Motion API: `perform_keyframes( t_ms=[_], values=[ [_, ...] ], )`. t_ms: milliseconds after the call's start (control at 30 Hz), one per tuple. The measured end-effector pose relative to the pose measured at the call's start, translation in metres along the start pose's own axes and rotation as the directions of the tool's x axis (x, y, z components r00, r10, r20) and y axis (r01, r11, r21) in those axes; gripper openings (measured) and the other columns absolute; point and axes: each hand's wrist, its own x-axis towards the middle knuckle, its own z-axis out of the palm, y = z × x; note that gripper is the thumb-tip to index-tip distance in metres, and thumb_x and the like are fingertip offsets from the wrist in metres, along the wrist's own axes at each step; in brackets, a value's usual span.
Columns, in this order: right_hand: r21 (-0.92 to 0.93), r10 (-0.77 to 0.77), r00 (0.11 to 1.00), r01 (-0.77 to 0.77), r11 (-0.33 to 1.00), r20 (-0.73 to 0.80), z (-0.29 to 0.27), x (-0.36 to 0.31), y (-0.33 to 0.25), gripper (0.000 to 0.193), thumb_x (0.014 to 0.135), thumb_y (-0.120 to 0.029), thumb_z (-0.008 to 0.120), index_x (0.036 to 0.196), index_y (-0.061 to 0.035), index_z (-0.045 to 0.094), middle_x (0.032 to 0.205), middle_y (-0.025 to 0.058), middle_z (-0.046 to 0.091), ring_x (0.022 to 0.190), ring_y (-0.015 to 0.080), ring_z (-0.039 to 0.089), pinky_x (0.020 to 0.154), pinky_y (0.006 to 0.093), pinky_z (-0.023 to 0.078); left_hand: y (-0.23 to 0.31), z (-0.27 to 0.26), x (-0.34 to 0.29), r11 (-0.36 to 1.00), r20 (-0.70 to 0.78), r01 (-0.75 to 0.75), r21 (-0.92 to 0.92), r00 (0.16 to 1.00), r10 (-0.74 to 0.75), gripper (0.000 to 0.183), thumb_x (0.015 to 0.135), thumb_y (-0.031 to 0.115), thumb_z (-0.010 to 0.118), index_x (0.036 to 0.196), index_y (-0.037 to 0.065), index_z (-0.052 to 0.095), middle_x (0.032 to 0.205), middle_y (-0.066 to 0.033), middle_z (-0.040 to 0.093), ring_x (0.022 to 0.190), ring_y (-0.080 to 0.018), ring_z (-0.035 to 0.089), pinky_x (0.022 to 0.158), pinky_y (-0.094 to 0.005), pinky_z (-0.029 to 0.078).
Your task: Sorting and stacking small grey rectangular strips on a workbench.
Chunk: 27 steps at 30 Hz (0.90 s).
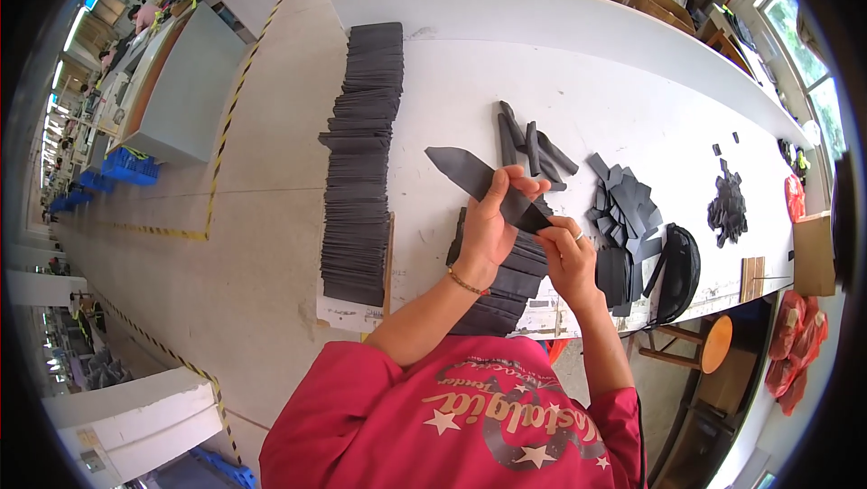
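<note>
A dark grey strip of fabric-like material with a pointed end [459, 167] is held up slantwise in front of me. My left hand [488, 234] grips it around its middle, thumb on top and fingers behind. At its lower right end, my right hand [569, 259], with a ring on one finger, pinches the strip between thumb and fingers. Beneath my hands lies a fanned stack of similar dark strips [506, 295], partly hidden by my left wrist. Just beyond, several folded dark strips [533, 148] lie loosely on the white table [470, 74].
A long row of packed dark pieces [358, 182] runs along the table's left side. To the right are a loose heap of flat dark pieces [625, 200], a black pouch [677, 272] and a pile of small dark pieces [727, 204]. A wooden stool [715, 344] stands by the near right edge.
</note>
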Motion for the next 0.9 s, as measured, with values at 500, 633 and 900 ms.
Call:
perform_keyframes(
  t_ms=[500, 633, 900],
  values=[
    [0.035, -0.032, 0.999, 0.031, 0.999, 0.019, 0.01, 0.011, -0.004, 0.012, 0.077, 0.004, 0.068, 0.086, -0.001, 0.061, 0.094, 0.0139, 0.063, 0.078, 0.0318, 0.063, 0.065, 0.0371, 0.05, -0.014, 0.005, -0.015, 0.996, 0.042, -0.015, -0.086, 0.999, 0.018, 0.028, 0.099, 0.032, 0.052, 0.105, 0.005, 0.056, 0.089, -0.0071, 0.066, 0.121, -0.0314, 0.054, 0.104, -0.0443, 0.042],
    [0.029, -0.035, 0.999, 0.034, 0.999, 0.034, 0.011, 0.01, -0.004, 0.013, 0.077, 0.005, 0.067, 0.087, -0.0008, 0.06, 0.095, 0.014, 0.063, 0.079, 0.0322, 0.063, 0.066, 0.0374, 0.05, -0.016, 0.006, -0.018, 0.993, 0.028, 0.0, -0.114, 1.0, 0.003, 0.029, 0.099, 0.032, 0.051, 0.104, 0.004, 0.058, 0.089, -0.0074, 0.066, 0.121, -0.028, 0.054, 0.103, -0.04, 0.042],
    [0.03, -0.077, 0.996, 0.075, 0.997, 0.041, 0.012, 0.018, -0.008, 0.019, 0.072, 0.008, 0.069, 0.086, -0.0002, 0.059, 0.098, 0.0139, 0.062, 0.083, 0.0341, 0.064, 0.067, 0.0394, 0.052, -0.017, 0.006, -0.02, 0.991, 0.024, -0.012, -0.135, 1.0, 0.015, 0.027, 0.098, 0.031, 0.054, 0.103, 0.005, 0.057, 0.09, -0.006, 0.066, 0.125, -0.0284, 0.052, 0.104, -0.0386, 0.041]
  ],
)
